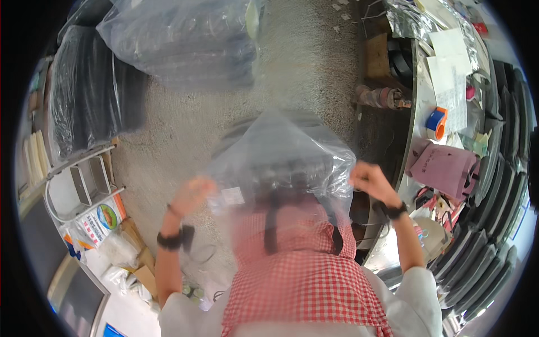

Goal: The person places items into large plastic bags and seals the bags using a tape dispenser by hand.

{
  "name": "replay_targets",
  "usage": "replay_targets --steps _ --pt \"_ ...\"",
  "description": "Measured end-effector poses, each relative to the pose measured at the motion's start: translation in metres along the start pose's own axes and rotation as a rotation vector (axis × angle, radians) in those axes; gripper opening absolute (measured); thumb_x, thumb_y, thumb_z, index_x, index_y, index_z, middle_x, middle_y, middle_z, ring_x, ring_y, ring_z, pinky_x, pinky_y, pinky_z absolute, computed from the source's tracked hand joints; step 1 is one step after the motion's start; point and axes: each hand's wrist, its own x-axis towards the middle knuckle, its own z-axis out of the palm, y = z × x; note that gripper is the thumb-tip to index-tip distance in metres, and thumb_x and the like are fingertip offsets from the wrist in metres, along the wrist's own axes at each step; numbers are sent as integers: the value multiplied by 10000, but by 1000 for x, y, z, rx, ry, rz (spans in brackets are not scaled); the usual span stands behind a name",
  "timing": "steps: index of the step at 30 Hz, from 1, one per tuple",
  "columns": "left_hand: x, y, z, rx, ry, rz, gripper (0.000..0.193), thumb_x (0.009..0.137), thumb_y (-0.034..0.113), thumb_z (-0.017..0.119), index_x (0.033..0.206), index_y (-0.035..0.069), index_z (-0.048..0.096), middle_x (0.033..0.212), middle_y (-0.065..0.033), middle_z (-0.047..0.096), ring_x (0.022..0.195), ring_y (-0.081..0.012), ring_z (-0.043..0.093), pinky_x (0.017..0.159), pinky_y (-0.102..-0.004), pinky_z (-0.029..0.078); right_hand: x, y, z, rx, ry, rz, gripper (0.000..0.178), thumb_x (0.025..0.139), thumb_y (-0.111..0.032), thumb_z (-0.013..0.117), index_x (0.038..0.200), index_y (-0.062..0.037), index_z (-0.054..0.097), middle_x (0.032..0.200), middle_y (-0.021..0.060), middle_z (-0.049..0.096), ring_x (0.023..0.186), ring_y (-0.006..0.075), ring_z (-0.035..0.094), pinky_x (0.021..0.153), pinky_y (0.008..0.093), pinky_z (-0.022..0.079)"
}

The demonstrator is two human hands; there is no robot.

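A clear plastic bag (281, 135) is spread in front of my body, its peak pointing away from me. Dark, layered material shows through and behind it; whether that lies inside or beneath, I cannot tell. My right hand (370, 178) is closed at the bag's right edge, pinching the crumpled film. At the left edge, close to a small white label (232, 195), is my left hand (196, 190). Motion smears its fingers, so their grip is unclear. The near part of the film lies over my red checked apron (303, 281).
Large plastic-wrapped dark bundles (185, 45) stand on the floor ahead and to the left. A metal-edged table (418, 106) on the right bears papers, a tape roll (437, 123) and a pink bag (443, 168). Left stands a folded stepladder (78, 182); dark garments (483, 224) line the far right.
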Motion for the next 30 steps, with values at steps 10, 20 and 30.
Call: replay_targets --steps 10,20,30 --pt "71 21 57 7 125 397 321 727 156 762 991 10 654 824 -113 673 779 -162 642 729 -295 498 95 -50 39 186 -87 -239 263 722 -144 727 928 -5 640 823 130 647 764 262 616 682 333 485" --pt "67 138 52 402 395 585 451 759 82 636 1200 83 538 1005 -160 652 875 -338 633 756 -378 503 -56 16 14 -446 487 -315 346 701 -6 644 1043 -57 623 1016 135 627 936 320 578 808 396 472" --pt "185 238 108 1103 411 1020 199 827 277 589 710 119 562 559 -75 576 552 -279 608 470 -402 452 19 19 48 -322 624 -562 259 735 -44 561 980 -43 648 1159 147 588 1069 326 542 941 402 418"
